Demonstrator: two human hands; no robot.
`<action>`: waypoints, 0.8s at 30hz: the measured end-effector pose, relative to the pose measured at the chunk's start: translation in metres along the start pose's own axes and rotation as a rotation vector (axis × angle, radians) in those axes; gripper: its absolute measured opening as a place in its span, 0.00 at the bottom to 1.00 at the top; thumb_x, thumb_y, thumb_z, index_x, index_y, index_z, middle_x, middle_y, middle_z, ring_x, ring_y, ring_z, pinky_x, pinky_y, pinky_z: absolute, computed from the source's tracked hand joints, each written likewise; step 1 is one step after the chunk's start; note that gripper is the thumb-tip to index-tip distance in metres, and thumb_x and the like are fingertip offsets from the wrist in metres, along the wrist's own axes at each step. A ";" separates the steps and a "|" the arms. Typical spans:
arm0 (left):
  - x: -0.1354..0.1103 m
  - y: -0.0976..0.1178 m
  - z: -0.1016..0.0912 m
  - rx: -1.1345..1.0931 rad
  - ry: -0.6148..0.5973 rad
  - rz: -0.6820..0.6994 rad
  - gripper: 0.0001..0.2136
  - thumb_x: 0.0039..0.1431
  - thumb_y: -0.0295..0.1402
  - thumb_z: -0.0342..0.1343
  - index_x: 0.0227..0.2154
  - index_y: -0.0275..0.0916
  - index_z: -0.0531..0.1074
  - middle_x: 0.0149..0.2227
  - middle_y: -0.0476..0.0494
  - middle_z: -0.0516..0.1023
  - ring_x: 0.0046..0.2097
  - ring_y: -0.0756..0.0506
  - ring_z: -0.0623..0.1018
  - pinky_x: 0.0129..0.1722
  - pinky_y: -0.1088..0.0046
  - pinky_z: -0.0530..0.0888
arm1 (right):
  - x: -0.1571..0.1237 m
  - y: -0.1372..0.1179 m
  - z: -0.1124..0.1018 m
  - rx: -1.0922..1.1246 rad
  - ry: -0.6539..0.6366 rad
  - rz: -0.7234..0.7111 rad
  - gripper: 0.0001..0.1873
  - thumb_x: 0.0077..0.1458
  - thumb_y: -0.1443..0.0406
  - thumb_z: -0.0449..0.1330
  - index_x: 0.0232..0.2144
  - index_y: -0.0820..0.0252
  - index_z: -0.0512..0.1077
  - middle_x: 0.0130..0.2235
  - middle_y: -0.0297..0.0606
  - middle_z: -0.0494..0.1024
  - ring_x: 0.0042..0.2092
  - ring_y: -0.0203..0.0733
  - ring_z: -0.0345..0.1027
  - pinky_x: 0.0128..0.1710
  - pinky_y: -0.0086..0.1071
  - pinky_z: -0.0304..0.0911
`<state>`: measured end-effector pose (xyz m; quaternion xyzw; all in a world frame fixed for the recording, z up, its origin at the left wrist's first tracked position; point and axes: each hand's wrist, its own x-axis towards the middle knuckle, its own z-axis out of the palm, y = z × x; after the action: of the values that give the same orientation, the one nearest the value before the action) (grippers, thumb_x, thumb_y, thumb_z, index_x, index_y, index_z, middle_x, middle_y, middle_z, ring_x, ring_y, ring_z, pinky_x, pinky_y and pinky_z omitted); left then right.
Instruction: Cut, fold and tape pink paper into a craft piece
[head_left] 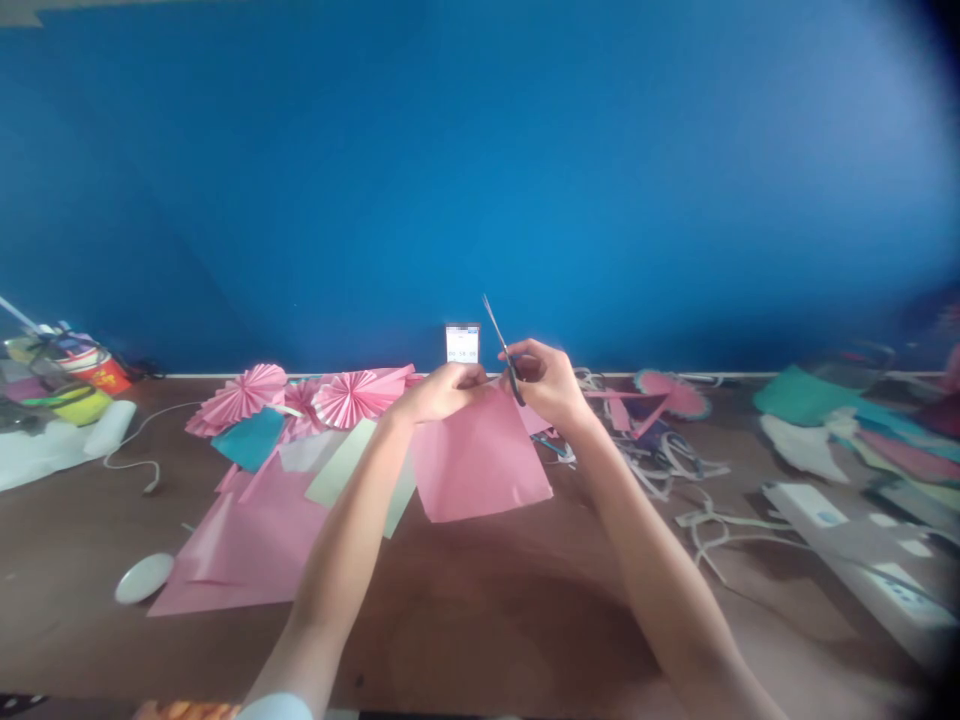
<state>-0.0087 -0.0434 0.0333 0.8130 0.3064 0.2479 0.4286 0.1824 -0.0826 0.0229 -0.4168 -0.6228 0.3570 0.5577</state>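
My left hand (448, 392) is closed on the upper left edge of a pink sheet of paper (480, 460), which hangs down over the table. In my right hand (546, 380) is a pair of scissors (499, 335), its blades pointing up and away from me toward the blue wall. The right fingers are closed around the handles, close to the paper's upper right corner. Just beyond my left hand stands a phone (463, 343) with a lit screen, partly hidden by that hand.
Pink pleated paper fans (356, 398) lie back left, beside a teal piece (250, 440) and a larger pink sheet (255, 550). A white computer mouse (144, 578) sits front left. Tangled white strips (675, 470), coloured scraps (806, 405) and a power strip (855, 560) occupy the right.
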 end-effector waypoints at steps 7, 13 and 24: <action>-0.001 0.005 0.000 -0.084 -0.003 0.004 0.13 0.56 0.43 0.58 0.26 0.38 0.68 0.28 0.49 0.71 0.32 0.49 0.70 0.33 0.72 0.64 | -0.001 0.000 0.001 0.017 -0.008 0.021 0.17 0.41 0.68 0.62 0.38 0.61 0.70 0.24 0.30 0.72 0.23 0.32 0.62 0.22 0.27 0.55; -0.003 0.006 -0.003 -0.093 -0.055 0.017 0.13 0.57 0.43 0.58 0.29 0.37 0.70 0.31 0.47 0.73 0.34 0.48 0.72 0.33 0.72 0.66 | -0.002 -0.002 0.000 0.030 -0.038 0.002 0.17 0.41 0.68 0.62 0.38 0.60 0.70 0.24 0.30 0.72 0.24 0.32 0.62 0.22 0.27 0.54; -0.013 0.000 -0.023 0.041 0.026 -0.004 0.18 0.59 0.48 0.55 0.35 0.36 0.75 0.37 0.42 0.78 0.39 0.43 0.75 0.37 0.71 0.68 | 0.001 -0.007 -0.019 -0.060 -0.012 0.157 0.24 0.44 0.60 0.67 0.43 0.63 0.71 0.27 0.37 0.77 0.27 0.38 0.69 0.24 0.29 0.60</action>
<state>-0.0330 -0.0395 0.0431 0.8176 0.3187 0.2513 0.4084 0.2000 -0.0847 0.0316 -0.4787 -0.6019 0.3833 0.5115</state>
